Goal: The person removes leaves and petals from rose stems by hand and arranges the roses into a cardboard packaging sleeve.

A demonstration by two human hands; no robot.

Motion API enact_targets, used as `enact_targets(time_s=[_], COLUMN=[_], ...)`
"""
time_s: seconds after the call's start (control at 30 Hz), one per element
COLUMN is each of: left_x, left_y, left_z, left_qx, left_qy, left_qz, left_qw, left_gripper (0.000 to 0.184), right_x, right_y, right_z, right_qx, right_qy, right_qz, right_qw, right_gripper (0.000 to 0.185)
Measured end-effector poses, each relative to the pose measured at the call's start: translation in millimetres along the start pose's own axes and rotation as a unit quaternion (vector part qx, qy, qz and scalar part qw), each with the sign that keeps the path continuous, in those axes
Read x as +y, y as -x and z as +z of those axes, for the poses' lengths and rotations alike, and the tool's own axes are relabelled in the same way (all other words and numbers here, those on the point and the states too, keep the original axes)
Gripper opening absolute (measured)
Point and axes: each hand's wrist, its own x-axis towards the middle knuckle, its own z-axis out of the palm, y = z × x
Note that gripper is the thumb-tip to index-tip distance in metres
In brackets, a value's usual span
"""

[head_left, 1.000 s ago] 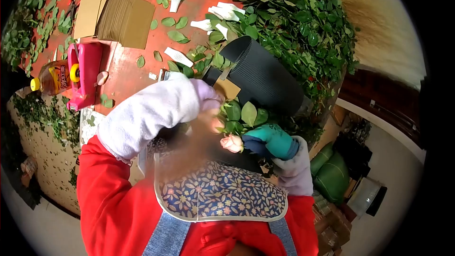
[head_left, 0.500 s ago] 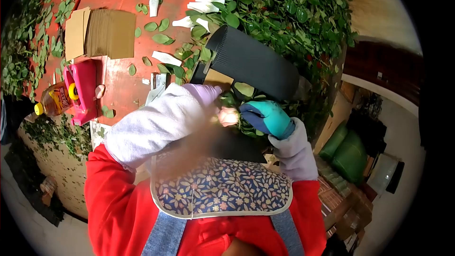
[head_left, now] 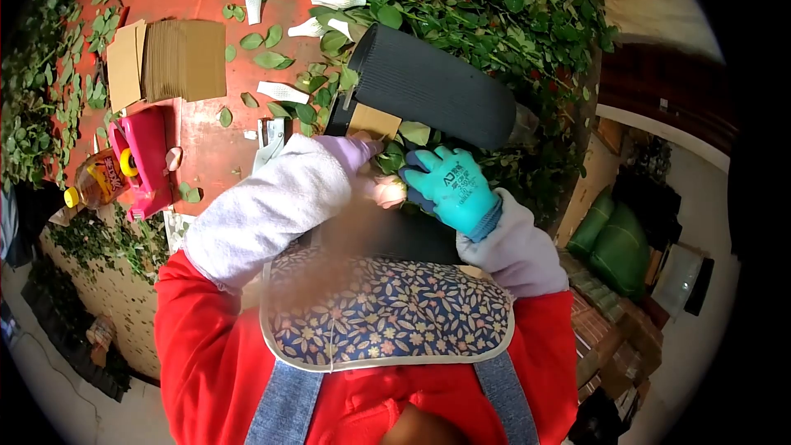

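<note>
My left hand [head_left: 356,151], in a light purple glove, is at the lower edge of a small cardboard piece [head_left: 376,122]; its fingers are partly hidden. My right hand [head_left: 453,185], in a teal and navy glove, has its fingers spread over green leaves [head_left: 389,156], just right of a pale pink rose [head_left: 389,191]. The rose lies between both hands. Behind them a black ribbed tube [head_left: 437,86] lies tilted on its side. A blurred shape covers the area below my left hand.
A pink tape dispenser [head_left: 142,161] and a bottle [head_left: 97,177] stand at the left, near stacked cardboard [head_left: 183,59]. White mesh sleeves [head_left: 283,91] and loose leaves lie on the red table [head_left: 206,128]. Leafy stems [head_left: 511,16] are piled at the back right.
My right hand has turned from a curled, closed shape to spread fingers over the leaves. My left hand stays by the cardboard. The whole view has shifted, with the table items lower and further left.
</note>
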Motion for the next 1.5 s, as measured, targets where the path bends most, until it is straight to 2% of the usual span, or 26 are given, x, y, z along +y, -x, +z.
enact_targets(time_s=[0.07, 0.13, 0.2, 0.27, 0.37, 0.47, 0.6, 0.67, 0.77, 0.87, 1.03, 1.23, 1.27, 1.33, 1.37, 1.4, 1.43, 1.5], left_x=[-3, -6, -6, -7, -7, -7, -6, -7, -7, -5, -6, 8, 7, 8, 8, 8, 7, 8], left_y=[-3, -9, -8, -5, -3, -2, -1, -2, -3, -8, -15, -9, -12, -11, -11, -11, -11, -12], left_z=[4, 3, 5, 6, 10, 11, 11, 11, 11, 10, 14, 1, 2, 6, 8, 9, 11, 10], left_qx=[0.010, -0.030, -0.028, -0.021, -0.014, -0.012, -0.013, -0.013, -0.011, -0.011, -0.004, -0.032, -0.033, -0.029, -0.024, -0.020, -0.013, -0.002], left_qy=[-0.028, -0.022, -0.018, -0.017, -0.017, -0.021, -0.026, -0.032, -0.040, -0.051, -0.071, -0.074, -0.076, -0.075, -0.076, -0.074, -0.075, -0.078], left_qz=[0.004, 0.004, 0.006, 0.005, 0.005, 0.002, 0.001, 0.001, 0.000, 0.004, 0.009, -0.014, -0.014, -0.013, -0.011, -0.008, -0.005, 0.000], left_qw=[1.000, 0.999, 0.999, 1.000, 1.000, 1.000, 1.000, 0.999, 0.999, 0.999, 0.997, 0.997, 0.996, 0.997, 0.997, 0.997, 0.997, 0.997], left_gripper=[0.077, 0.078, 0.077, 0.077, 0.077, 0.076, 0.076, 0.076, 0.075, 0.075, 0.075, 0.074, 0.074, 0.073, 0.073, 0.072, 0.072, 0.071], right_x=[6, 13, 25, 31, 35, 31, 29, 30, 28, 19, 11, 27, 25, 18, 25, 31, 35, 29], right_y=[-3, -2, 1, 10, 21, 30, 39, 46, 47, 33, 10, 36, 44, 58, 71, 87, 101, 118], right_z=[-1, -5, -7, -2, -12, -30, -44, -46, -39, -35, -9, -23, -31, -50, -49, -48, -50, -64], right_qx=[0.026, 0.051, 0.123, 0.118, 0.075, 0.094, 0.011, 0.047, 0.077, 0.037, 0.177, 0.140, 0.161, 0.204, 0.210, 0.229, 0.265, 0.313], right_qy=[-0.048, -0.093, -0.249, -0.318, -0.315, -0.314, -0.305, -0.266, -0.279, -0.246, -0.228, -0.219, -0.235, -0.267, -0.365, -0.481, -0.587, -0.647], right_qz=[-0.031, -0.061, -0.086, -0.035, -0.009, -0.011, -0.006, 0.002, 0.021, 0.014, -0.008, 0.024, 0.039, 0.067, 0.105, 0.160, 0.209, 0.261], right_qw=[0.998, 0.992, 0.957, 0.940, 0.946, 0.945, 0.952, 0.963, 0.957, 0.969, 0.957, 0.965, 0.958, 0.940, 0.901, 0.831, 0.736, 0.645], right_gripper=[0.040, 0.036, 0.026, 0.022, 0.022, 0.023, 0.027, 0.027, 0.025, 0.021, 0.021, 0.022, 0.022, 0.022, 0.023, 0.025, 0.027, 0.033])
